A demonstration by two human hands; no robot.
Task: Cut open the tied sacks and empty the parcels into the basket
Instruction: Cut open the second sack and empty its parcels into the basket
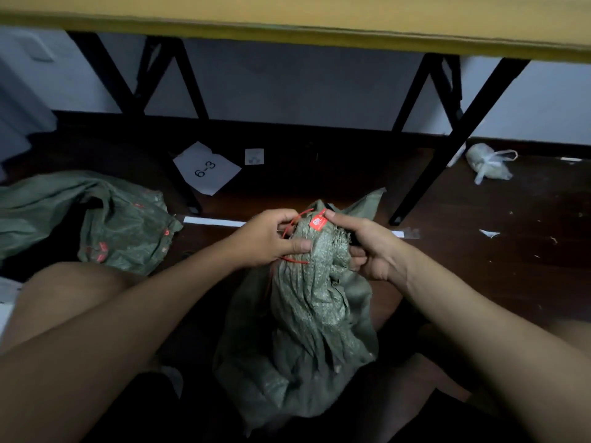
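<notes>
Green woven sack (307, 314) stood on the dark floor (511, 251) between the person's knees, its gathered neck bound by a red tie (295, 260) with a red tag (317, 222). Left hand (268, 238) pinched the tie; right hand (367, 247) gripped the neck. Another sack (96, 219) lay slack at left.

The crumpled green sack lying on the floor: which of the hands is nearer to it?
Left. The left hand grips the tied sack's neck, just right of the crumpled sack; the right hand is beyond that neck.
</notes>
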